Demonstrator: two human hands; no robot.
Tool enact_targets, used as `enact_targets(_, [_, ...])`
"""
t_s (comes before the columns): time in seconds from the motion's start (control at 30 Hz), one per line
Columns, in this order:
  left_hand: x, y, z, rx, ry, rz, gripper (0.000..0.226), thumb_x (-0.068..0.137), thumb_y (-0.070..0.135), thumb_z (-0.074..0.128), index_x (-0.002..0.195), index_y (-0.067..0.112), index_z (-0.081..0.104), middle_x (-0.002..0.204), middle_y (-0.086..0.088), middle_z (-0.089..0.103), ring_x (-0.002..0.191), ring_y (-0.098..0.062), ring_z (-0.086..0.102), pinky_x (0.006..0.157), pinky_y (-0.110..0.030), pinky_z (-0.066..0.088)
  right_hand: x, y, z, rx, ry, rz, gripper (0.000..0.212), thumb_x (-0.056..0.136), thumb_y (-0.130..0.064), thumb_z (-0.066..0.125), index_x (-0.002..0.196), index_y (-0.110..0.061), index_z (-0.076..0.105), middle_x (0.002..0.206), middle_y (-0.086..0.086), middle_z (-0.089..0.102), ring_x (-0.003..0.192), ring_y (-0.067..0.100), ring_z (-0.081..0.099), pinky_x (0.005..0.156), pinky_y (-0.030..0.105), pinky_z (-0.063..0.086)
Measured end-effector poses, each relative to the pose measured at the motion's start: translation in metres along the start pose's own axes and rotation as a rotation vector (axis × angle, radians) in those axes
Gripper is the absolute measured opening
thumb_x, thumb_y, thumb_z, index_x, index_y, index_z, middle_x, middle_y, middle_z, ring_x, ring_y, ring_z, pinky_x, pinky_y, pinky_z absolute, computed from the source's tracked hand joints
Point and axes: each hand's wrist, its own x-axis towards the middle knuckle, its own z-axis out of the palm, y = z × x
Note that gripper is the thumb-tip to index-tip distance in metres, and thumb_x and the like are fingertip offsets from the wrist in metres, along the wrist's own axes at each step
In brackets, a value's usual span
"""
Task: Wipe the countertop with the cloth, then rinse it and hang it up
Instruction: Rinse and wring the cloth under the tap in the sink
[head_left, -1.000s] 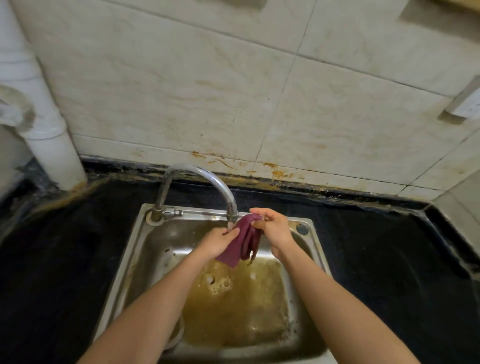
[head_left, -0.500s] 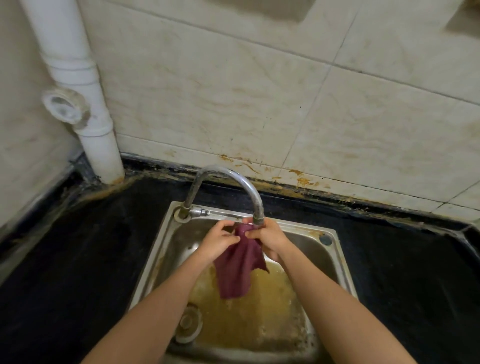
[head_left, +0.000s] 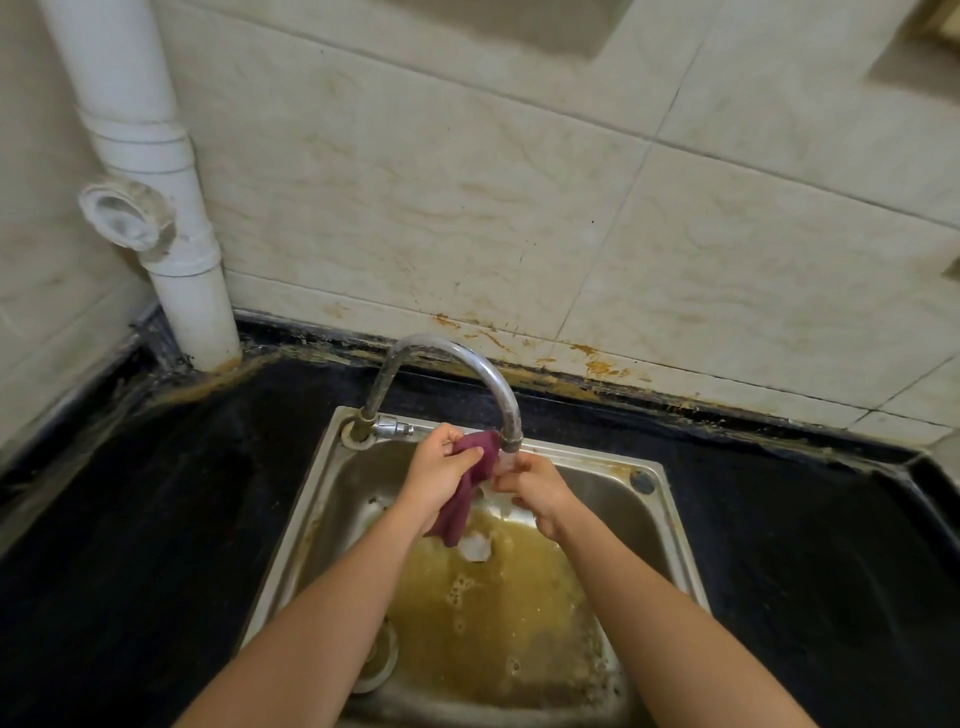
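A dark red cloth (head_left: 465, 496) hangs bunched under the spout of the curved metal faucet (head_left: 470, 366), with water running onto it. My left hand (head_left: 441, 467) grips the cloth's upper part. My right hand (head_left: 535, 486) is just right of the spout, fingers pinched in the water stream beside the cloth; whether it holds the cloth edge I cannot tell. Both hands are over the steel sink (head_left: 670, 514), which holds murky yellow-brown water. The black countertop (head_left: 156, 519) surrounds the sink.
A white drain pipe (head_left: 156, 171) with a round cap stands in the back left corner. Stained cream wall tiles (head_left: 519, 208) rise behind the faucet. A drain strainer (head_left: 382, 660) sits at the sink's front left, partly hidden by my left forearm.
The cloth went from hanging spread between both hands to bunched in my left hand. My right hand shifted to the right of the spout. The camera view moved slightly.
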Motion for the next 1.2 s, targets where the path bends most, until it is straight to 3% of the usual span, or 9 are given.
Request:
enact_targets(0.1, [0.002, 0.005, 0.002, -0.063, -0.002, -0.027, 0.024, 0.086, -0.003, 0.055, 0.074, 0.014, 0.043, 0.073, -0.008, 0.054, 0.068, -0.020, 0.050, 0.057, -0.026, 0.038, 0.000, 0.009, 0.004, -0.017, -0.019, -0.008, 0.029, 0.084, 0.008, 0.051, 0.070, -0.017, 0.057, 0.069, -0.005, 0.057, 0.063, 0.003, 0.049, 0.046, 0.003, 0.039])
enact_targets(0.3, [0.000, 0.002, -0.004, -0.191, 0.066, -0.085, 0.016, 0.086, 0.001, 0.059, 0.084, 0.014, 0.049, 0.081, -0.009, 0.061, 0.067, -0.020, 0.059, 0.059, -0.027, 0.048, 0.008, 0.013, 0.008, 0.019, 0.106, -0.060, 0.025, 0.094, -0.011, 0.049, 0.069, -0.013, 0.053, 0.071, -0.001, 0.054, 0.066, 0.008, 0.046, 0.062, 0.017, 0.041])
enact_targets(0.43, [-0.001, -0.002, -0.006, -0.007, 0.000, -0.062, 0.026, 0.081, 0.006, 0.067, 0.104, 0.011, 0.055, 0.086, 0.002, 0.062, 0.075, -0.009, 0.060, 0.059, -0.014, 0.049, 0.006, 0.005, 0.008, 0.091, 0.102, -0.117, 0.014, 0.096, -0.011, 0.044, 0.089, -0.010, 0.055, 0.070, 0.002, 0.056, 0.057, 0.008, 0.052, 0.052, 0.018, 0.041])
enact_targets(0.57, [0.001, -0.007, -0.007, 0.180, -0.074, -0.047, 0.006, 0.081, 0.006, 0.067, 0.086, 0.007, 0.065, 0.075, -0.002, 0.062, 0.069, -0.011, 0.056, 0.060, -0.016, 0.044, 0.006, 0.005, 0.008, 0.005, 0.089, -0.187, 0.022, 0.093, -0.012, 0.052, 0.075, -0.021, 0.062, 0.070, 0.004, 0.058, 0.067, 0.018, 0.051, 0.065, 0.031, 0.042])
enact_targets(0.73, [0.005, -0.005, -0.002, 0.031, 0.044, 0.062, 0.003, 0.083, 0.001, 0.063, 0.083, 0.003, 0.064, 0.076, 0.000, 0.063, 0.074, -0.012, 0.057, 0.066, -0.010, 0.044, 0.008, 0.011, -0.002, 0.028, 0.066, -0.164, 0.016, 0.089, -0.009, 0.058, 0.073, -0.013, 0.060, 0.058, -0.003, 0.057, 0.054, 0.010, 0.049, 0.055, 0.025, 0.042])
enact_targets(0.87, [0.002, -0.003, 0.005, -0.164, 0.066, -0.031, 0.012, 0.086, 0.004, 0.060, 0.077, 0.013, 0.063, 0.080, -0.005, 0.064, 0.078, -0.019, 0.058, 0.080, -0.032, 0.049, 0.003, 0.019, -0.005, -0.045, -0.034, -0.106, 0.018, 0.090, -0.009, 0.056, 0.073, -0.010, 0.062, 0.061, -0.003, 0.060, 0.054, 0.006, 0.052, 0.052, 0.015, 0.043])
enact_targets(0.97, [0.004, -0.002, 0.002, -0.291, 0.062, -0.132, 0.008, 0.087, 0.008, 0.059, 0.082, 0.014, 0.062, 0.084, -0.007, 0.063, 0.080, -0.022, 0.059, 0.078, -0.034, 0.050, -0.002, 0.027, -0.007, -0.066, -0.063, -0.041, 0.027, 0.090, -0.006, 0.056, 0.064, -0.012, 0.058, 0.047, -0.010, 0.058, 0.046, 0.001, 0.052, 0.048, 0.012, 0.040])
enact_targets(1.13, [0.003, 0.000, -0.010, -0.415, 0.151, -0.211, 0.006, 0.088, 0.011, 0.059, 0.091, 0.013, 0.063, 0.088, -0.006, 0.064, 0.078, -0.020, 0.060, 0.064, -0.028, 0.049, -0.003, 0.035, -0.016, -0.067, 0.066, 0.043, 0.025, 0.096, -0.025, 0.046, 0.080, -0.010, 0.057, 0.074, 0.001, 0.056, 0.074, 0.012, 0.050, 0.079, 0.027, 0.040])
enact_targets(1.2, [0.005, -0.002, -0.015, -0.386, 0.171, -0.184, 0.010, 0.087, 0.004, 0.058, 0.093, 0.011, 0.062, 0.094, -0.007, 0.064, 0.081, -0.020, 0.060, 0.067, -0.027, 0.050, -0.004, 0.029, -0.013, 0.059, 0.093, 0.038, 0.024, 0.099, -0.025, 0.039, 0.090, -0.009, 0.056, 0.076, 0.001, 0.056, 0.074, 0.012, 0.051, 0.073, 0.028, 0.045])
